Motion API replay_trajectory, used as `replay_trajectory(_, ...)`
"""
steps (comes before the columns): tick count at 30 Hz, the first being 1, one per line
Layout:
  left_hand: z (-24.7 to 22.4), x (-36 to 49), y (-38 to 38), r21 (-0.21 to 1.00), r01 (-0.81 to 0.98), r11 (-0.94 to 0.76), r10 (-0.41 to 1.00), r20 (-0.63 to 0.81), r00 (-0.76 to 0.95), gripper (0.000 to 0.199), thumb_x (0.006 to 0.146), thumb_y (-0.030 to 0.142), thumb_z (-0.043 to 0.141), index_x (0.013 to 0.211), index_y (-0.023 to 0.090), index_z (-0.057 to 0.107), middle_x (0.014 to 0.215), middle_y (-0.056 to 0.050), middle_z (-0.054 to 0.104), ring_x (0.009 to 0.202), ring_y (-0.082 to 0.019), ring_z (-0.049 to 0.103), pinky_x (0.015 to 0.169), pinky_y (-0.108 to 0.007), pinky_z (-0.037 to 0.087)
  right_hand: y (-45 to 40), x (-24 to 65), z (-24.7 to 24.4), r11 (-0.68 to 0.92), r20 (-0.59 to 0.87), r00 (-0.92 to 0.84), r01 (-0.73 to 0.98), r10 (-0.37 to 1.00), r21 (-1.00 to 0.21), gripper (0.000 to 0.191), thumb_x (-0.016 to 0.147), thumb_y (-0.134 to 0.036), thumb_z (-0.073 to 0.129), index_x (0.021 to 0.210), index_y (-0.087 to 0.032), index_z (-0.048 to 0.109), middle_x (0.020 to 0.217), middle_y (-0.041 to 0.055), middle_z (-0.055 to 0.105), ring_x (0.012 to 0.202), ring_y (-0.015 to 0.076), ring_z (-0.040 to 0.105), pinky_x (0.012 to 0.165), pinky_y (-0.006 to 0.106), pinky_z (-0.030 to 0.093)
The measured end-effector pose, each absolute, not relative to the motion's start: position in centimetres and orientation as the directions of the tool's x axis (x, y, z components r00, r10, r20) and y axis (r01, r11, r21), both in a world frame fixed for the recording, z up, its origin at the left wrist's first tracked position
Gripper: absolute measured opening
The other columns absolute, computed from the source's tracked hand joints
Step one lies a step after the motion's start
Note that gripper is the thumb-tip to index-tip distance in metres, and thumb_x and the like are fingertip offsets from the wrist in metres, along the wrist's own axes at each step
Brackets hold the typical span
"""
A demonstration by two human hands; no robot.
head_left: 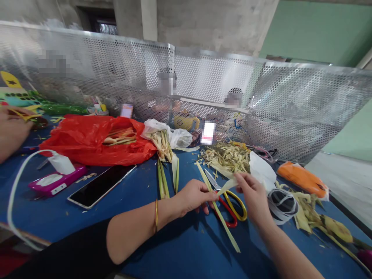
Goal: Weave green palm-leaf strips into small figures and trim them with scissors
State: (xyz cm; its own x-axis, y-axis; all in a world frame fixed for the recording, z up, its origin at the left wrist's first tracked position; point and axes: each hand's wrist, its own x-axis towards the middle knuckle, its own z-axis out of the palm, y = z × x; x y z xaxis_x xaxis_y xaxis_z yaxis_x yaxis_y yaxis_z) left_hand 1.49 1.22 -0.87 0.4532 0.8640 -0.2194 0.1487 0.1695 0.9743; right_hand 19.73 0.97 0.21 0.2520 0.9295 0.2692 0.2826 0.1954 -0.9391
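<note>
A long, pale green strip of dried plant leaf (228, 232) runs through the fingers of my left hand (197, 197), which pinches it near its middle. My right hand (251, 193) pinches a broader pale leaf piece (228, 186) that meets the strip at my left fingertips. Whether the two pieces are joined is hidden by the fingers. Beneath my hands lie scissors (240, 205) with one red and one yellow handle, blades pointing away. Green-and-cream stalks (162, 180) lie just beyond my left wrist, coming out of a white plastic bag (181, 137).
A red plastic bag (75, 135) with dried strips, a phone (101, 186) and a purple power strip (58, 180) lie left. Leaf scraps (229, 155), a white ribbon roll (281, 205) and an orange packet (302, 180) lie right. Another person's hand (14, 131) is far left. A perforated metal screen (116, 73) stands behind.
</note>
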Motion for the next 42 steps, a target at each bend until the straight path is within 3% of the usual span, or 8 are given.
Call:
replay_trajectory(3,-0.6,1.7,0.7,0.963,0.242,0.117,0.858,-0.220,0.463,0.033,0.074,0.043,0.064,0.059,0.014,0.063,0.048,-0.001,0.058,0.038,-0.010,0.052,0.036,-0.019,0.028,0.6,20.3,1.1,0.338,0.548,0.147,0.649,0.824,-0.682,0.027,0.081,-0.044,0.058,0.085,-0.019,0.069,0.080,0.0046,0.063,0.074,0.0180,0.055,0.069,0.030,0.042)
replay_trajectory(5,-0.6,1.9,0.3,0.955,0.279,0.101,0.834,-0.234,0.499,0.036,0.077,0.046,0.059,0.056,0.016,0.060,0.043,0.001,0.053,0.036,-0.010,0.051,0.036,-0.019,0.028,0.1,19.7,1.2,0.391,0.525,-0.043,0.719,0.850,-0.574,0.024,0.084,-0.040,0.056,0.082,-0.020,0.070,0.081,0.0051,0.063,0.076,0.0183,0.056,0.071,0.030,0.041)
replay_trajectory(11,-1.3,2.5,-0.8,0.943,0.333,-0.028,0.738,-0.205,0.643,0.033,0.078,0.034,0.055,0.050,0.018,0.052,0.043,0.004,0.050,0.034,-0.009,0.049,0.041,-0.019,0.035,-0.6,17.1,-0.3,0.273,0.175,-0.240,0.484,0.955,-0.831,0.029,0.082,-0.041,0.056,0.067,-0.017,0.059,0.059,-0.0032,0.049,0.057,0.0119,0.045,0.054,0.024,0.036)
replay_trajectory(17,-1.1,2.4,-0.5,0.907,0.417,0.063,0.808,-0.291,0.512,0.042,0.077,0.049,0.055,0.050,0.018,0.055,0.036,0.002,0.047,0.032,-0.012,0.049,0.037,-0.020,0.029,-1.5,17.0,0.2,0.355,0.356,-0.088,0.462,0.930,-0.813,0.029,0.087,-0.039,0.052,0.066,-0.019,0.051,0.059,-0.0024,0.052,0.056,0.0114,0.046,0.054,0.023,0.037)
replay_trajectory(22,-0.6,2.1,0.6,0.959,0.134,0.248,0.857,-0.282,0.431,0.036,0.076,0.047,0.054,0.063,0.015,0.063,0.065,-0.005,0.067,0.036,-0.010,0.053,0.034,-0.020,0.026,-2.8,17.2,0.6,0.531,0.609,-0.210,0.742,0.765,-0.410,0.018,0.091,-0.029,0.048,0.082,-0.020,0.061,0.075,0.0032,0.067,0.066,0.0148,0.058,0.063,0.025,0.040)
replay_trajectory(26,-0.7,2.0,1.2,0.928,-0.091,0.361,0.878,-0.306,0.369,0.022,0.071,0.032,0.056,0.064,0.013,0.063,0.071,-0.007,0.068,0.049,-0.013,0.060,0.039,-0.019,0.034,-2.9,17.0,0.4,0.564,0.652,-0.362,0.817,0.667,-0.123,0.019,0.093,-0.023,0.046,0.086,-0.020,0.063,0.076,0.0030,0.068,0.068,0.0150,0.060,0.067,0.027,0.036)
replay_trajectory(38,0.1,1.8,1.3,0.705,-0.391,0.592,0.776,-0.366,0.515,0.011,0.067,0.015,0.055,0.068,0.010,0.064,0.067,-0.006,0.065,0.065,-0.014,0.063,0.057,-0.023,0.050,-2.7,17.0,0.4,0.503,0.704,-0.278,0.855,0.654,-0.129,0.019,0.091,-0.023,0.049,0.080,-0.020,0.064,0.075,0.0029,0.063,0.074,0.0159,0.056,0.075,0.031,0.033)
replay_trajectory(42,0.1,1.7,1.2,0.745,-0.403,0.532,0.813,-0.317,0.488,0.011,0.068,0.019,0.067,0.075,0.010,0.066,0.070,-0.005,0.066,0.063,-0.012,0.062,0.067,-0.025,0.053,-2.9,16.8,0.4,0.506,0.668,-0.326,0.858,0.669,-0.089,0.022,0.091,-0.021,0.047,0.076,-0.020,0.063,0.071,0.0021,0.060,0.072,0.0157,0.054,0.076,0.033,0.032)
